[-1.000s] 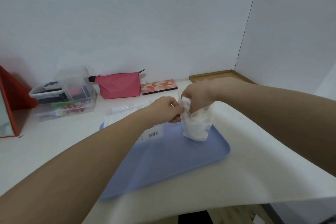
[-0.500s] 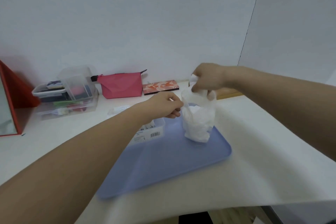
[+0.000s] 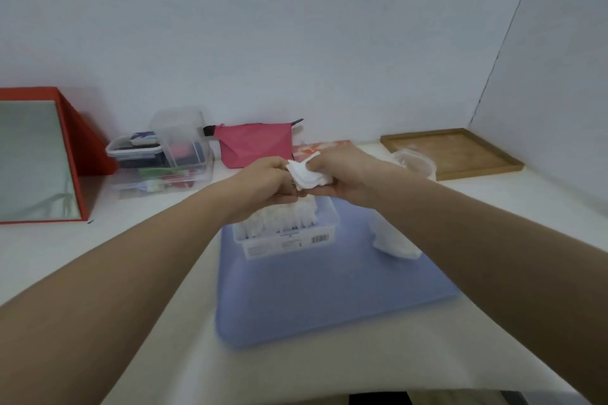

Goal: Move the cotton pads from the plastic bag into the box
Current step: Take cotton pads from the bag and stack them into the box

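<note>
— White cotton, a small stack of square cotton pads (image 3: 308, 177), sits between our two hands just above the clear plastic box (image 3: 286, 233) that stands on the pale blue plastic tray (image 3: 329, 299).

— How do we hold it?

— Our right hand (image 3: 345, 174) lies under the stack with its thumb pressed on top, so it pinches the pads. Our left hand (image 3: 263, 184) closes its fingertips on the stack's left edge. Both hands grip the same bundle.

— And the box, which way from the grip?

— Straight down and a little toward us. Its open top is directly below the hands, already holding a row of white pads standing on edge. The box's long axis runs left to right across the tray, label side facing us.

— Which hand is nearer?

— The left; its wrist hangs over the box's left half. The right reaches in from the far right corner.

— So the move?

— We judge it a short lowering, turning the stack upright to match the row.

— And the crumpled clear plastic bag (image 3: 393, 240)?

— It lies on the tray to the right of the box, under our right forearm, with white pads inside.
</note>
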`<state>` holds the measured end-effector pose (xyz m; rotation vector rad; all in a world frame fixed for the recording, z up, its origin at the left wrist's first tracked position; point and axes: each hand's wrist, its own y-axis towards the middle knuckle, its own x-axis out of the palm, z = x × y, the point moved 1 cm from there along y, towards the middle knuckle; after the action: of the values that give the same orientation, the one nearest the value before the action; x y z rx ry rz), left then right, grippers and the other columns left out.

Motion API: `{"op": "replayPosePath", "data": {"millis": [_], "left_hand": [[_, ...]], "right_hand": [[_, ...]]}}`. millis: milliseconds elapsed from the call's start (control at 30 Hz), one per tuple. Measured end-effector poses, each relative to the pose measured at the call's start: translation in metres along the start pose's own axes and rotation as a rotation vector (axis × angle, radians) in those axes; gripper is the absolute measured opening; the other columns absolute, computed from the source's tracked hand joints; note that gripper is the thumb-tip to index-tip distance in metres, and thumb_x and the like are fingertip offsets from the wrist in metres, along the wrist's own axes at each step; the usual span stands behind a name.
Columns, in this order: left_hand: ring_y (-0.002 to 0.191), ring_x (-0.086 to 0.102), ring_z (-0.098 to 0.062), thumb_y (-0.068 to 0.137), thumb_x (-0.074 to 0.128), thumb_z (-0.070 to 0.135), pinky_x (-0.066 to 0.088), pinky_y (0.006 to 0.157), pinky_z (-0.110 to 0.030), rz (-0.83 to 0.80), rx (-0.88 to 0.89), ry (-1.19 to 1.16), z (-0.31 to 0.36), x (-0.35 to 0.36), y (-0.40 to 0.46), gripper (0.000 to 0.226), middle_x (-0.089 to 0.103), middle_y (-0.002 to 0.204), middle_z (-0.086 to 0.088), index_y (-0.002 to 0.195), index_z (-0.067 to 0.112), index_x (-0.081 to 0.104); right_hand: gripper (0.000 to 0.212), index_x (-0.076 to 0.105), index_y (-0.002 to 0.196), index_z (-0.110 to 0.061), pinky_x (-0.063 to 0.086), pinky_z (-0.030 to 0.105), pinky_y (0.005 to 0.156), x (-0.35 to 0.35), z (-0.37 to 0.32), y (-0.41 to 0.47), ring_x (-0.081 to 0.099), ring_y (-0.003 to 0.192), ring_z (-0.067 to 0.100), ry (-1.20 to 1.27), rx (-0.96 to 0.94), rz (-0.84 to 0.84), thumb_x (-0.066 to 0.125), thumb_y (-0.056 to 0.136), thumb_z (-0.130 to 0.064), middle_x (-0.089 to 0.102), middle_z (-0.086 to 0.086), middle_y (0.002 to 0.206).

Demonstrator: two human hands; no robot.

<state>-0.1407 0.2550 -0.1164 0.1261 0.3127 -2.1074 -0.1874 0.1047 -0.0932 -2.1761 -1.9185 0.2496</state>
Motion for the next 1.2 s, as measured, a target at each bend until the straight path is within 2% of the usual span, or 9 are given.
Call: {"op": "replayPosePath", "data": {"millis": [133, 233, 367, 533, 700, 867, 967, 1067, 1200], "left_hand": [[0.097, 0.072, -0.019, 0.094, 0.058, 0.013, 0.058, 0.093, -0.036, -0.045, -0.040, -0.113, -0.004, -0.004, -0.006, 0.017, 0.075, 0.104, -0.006, 0.107, 0.010, 0.068], [0.091, 0.073, -0.021, 0.096, 0.064, 0.030, 0.060, 0.090, -0.039, 0.007, -0.039, -0.065, -0.010, -0.005, -0.002, 0.026, 0.074, 0.104, -0.007, 0.111, 0.008, 0.061], [0.087, 0.074, -0.025, 0.094, 0.063, 0.011, 0.062, 0.081, -0.038, 0.077, -0.037, -0.041, -0.014, -0.004, 0.006, 0.021, 0.069, 0.109, -0.015, 0.112, 0.007, 0.054], [0.085, 0.073, -0.027, 0.092, 0.043, -0.002, 0.063, 0.079, -0.036, 0.062, -0.072, -0.136, -0.009, -0.001, 0.004, 0.023, 0.068, 0.108, -0.016, 0.108, 0.011, 0.052], [0.082, 0.070, -0.024, 0.093, 0.056, 0.002, 0.063, 0.077, -0.035, 0.051, -0.052, -0.095, -0.008, 0.001, 0.004, 0.024, 0.069, 0.106, -0.017, 0.115, 0.011, 0.053], [0.081, 0.069, -0.020, 0.089, 0.073, 0.019, 0.063, 0.071, -0.033, 0.155, 0.003, 0.013, -0.009, 0.002, 0.006, 0.032, 0.066, 0.102, -0.010, 0.112, 0.010, 0.052], [0.081, 0.069, -0.020, 0.090, 0.069, 0.011, 0.063, 0.067, -0.030, 0.166, 0.073, 0.037, -0.007, 0.004, 0.005, 0.031, 0.062, 0.098, -0.010, 0.117, 0.010, 0.052], [0.080, 0.070, -0.021, 0.091, 0.063, 0.004, 0.063, 0.070, -0.032, 0.118, 0.104, 0.046, -0.004, 0.004, 0.003, 0.029, 0.065, 0.098, -0.013, 0.117, 0.014, 0.056], [0.085, 0.070, -0.024, 0.088, 0.061, -0.003, 0.063, 0.070, -0.031, 0.107, 0.092, 0.009, -0.003, 0.004, 0.001, 0.034, 0.062, 0.098, -0.014, 0.119, 0.011, 0.055]], "right_hand": [[0.033, 0.055, 0.125, 0.003, 0.061, 0.032, 0.070, 0.002, 0.013, 0.007, 0.073, 0.087, 0.025, 0.057, 0.057, -0.014, 0.045, 0.093, 0.006, 0.068, 0.019, 0.118], [0.034, 0.057, 0.123, 0.000, 0.062, 0.035, 0.072, 0.002, 0.015, 0.008, 0.074, 0.086, 0.025, 0.053, 0.072, -0.008, 0.044, 0.092, 0.003, 0.069, 0.018, 0.115], [0.032, 0.056, 0.121, 0.004, 0.062, 0.040, 0.074, 0.000, 0.017, 0.010, 0.069, 0.100, 0.035, 0.067, 0.091, 0.042, 0.044, 0.091, 0.006, 0.063, 0.022, 0.121], [0.032, 0.055, 0.120, 0.004, 0.059, 0.044, 0.085, -0.005, 0.021, 0.011, 0.070, 0.100, 0.036, 0.106, 0.090, 0.064, 0.042, 0.091, 0.008, 0.063, 0.022, 0.119], [0.028, 0.053, 0.118, 0.008, 0.061, 0.043, 0.081, -0.007, 0.025, 0.011, 0.072, 0.097, 0.032, 0.108, 0.096, 0.045, 0.042, 0.092, 0.007, 0.065, 0.024, 0.116], [0.025, 0.060, 0.109, 0.002, 0.057, 0.043, 0.091, -0.003, 0.023, 0.002, 0.070, 0.104, 0.031, 0.112, 0.083, -0.052, 0.039, 0.094, 0.003, 0.070, 0.020, 0.111], [0.024, 0.062, 0.112, -0.007, 0.057, 0.046, 0.092, -0.003, 0.022, -0.003, 0.071, 0.103, 0.035, 0.142, 0.081, -0.108, 0.044, 0.099, -0.015, 0.069, 0.023, 0.115], [0.031, 0.062, 0.121, -0.014, 0.059, 0.046, 0.086, -0.009, 0.021, -0.002, 0.073, 0.097, 0.033, 0.123, 0.037, -0.116, 0.056, 0.097, -0.033, 0.071, 0.018, 0.113], [0.021, 0.060, 0.107, -0.009, 0.060, 0.044, 0.084, -0.014, 0.023, 0.000, 0.073, 0.087, 0.024, -0.030, -0.078, -0.048, 0.067, 0.092, -0.022, 0.068, 0.009, 0.103]]}}
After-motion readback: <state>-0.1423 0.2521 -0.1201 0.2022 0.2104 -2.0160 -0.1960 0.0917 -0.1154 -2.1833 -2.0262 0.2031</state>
